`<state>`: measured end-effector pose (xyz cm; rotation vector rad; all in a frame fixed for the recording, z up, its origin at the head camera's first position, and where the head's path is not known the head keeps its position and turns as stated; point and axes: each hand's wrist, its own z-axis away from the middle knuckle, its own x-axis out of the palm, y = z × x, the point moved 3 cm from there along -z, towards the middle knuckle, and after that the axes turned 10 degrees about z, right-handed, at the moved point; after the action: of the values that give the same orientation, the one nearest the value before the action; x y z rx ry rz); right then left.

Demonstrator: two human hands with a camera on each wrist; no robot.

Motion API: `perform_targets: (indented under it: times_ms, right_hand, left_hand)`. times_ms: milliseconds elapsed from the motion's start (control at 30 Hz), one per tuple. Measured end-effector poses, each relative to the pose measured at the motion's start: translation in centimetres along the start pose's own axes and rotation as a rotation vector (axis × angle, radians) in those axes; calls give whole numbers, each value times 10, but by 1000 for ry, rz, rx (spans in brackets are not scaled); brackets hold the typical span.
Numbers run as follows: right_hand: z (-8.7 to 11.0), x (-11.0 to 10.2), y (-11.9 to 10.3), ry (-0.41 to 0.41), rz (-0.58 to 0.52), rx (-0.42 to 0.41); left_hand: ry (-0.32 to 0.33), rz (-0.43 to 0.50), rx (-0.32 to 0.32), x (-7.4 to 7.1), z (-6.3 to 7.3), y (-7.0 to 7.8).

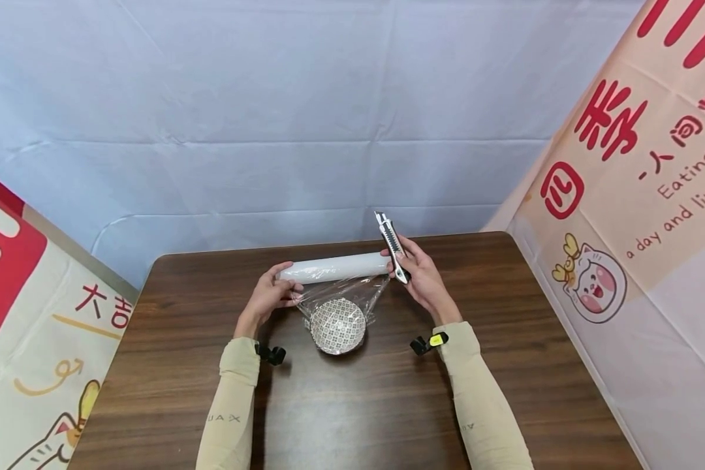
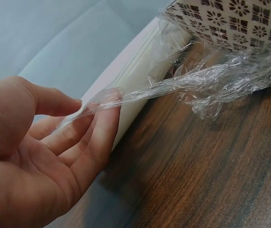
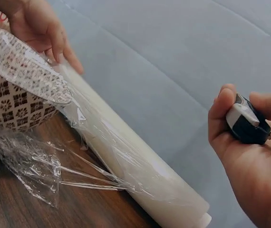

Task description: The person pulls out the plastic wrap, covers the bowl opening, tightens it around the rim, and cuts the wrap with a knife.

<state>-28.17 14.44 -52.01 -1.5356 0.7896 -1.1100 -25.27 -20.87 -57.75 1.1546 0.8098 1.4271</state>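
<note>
A patterned bowl [image 1: 337, 326] stands on the table with clear plastic wrap [image 3: 35, 166] stretched over its top and bunched down its side. The wrap runs on to a white roll of plastic wrap [image 1: 335, 268] lying behind the bowl. By the roll's left end, my left hand [image 2: 54, 147] pinches a strand of the film between thumb and fingers. My right hand [image 1: 418, 274] grips a utility knife [image 1: 391, 245] close to the roll's right end, its blade end pointing up and away. In the right wrist view, fingers curl round the knife's dark and silver handle [image 3: 248, 121].
The brown wooden table [image 1: 505, 391] ends just behind the roll, at a pale cloth backdrop [image 1: 270, 130]. Printed banners [image 1: 640, 196] hang at both sides. Each wrist carries a black strap camera [image 1: 270, 354].
</note>
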Motion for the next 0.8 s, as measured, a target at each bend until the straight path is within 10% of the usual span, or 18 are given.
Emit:
perform_targets:
  times_ms: [800]
  right_hand:
    - [-7,27,4,-59,662,-120]
  left_hand:
    - [20,-96,9,-7,1,-2]
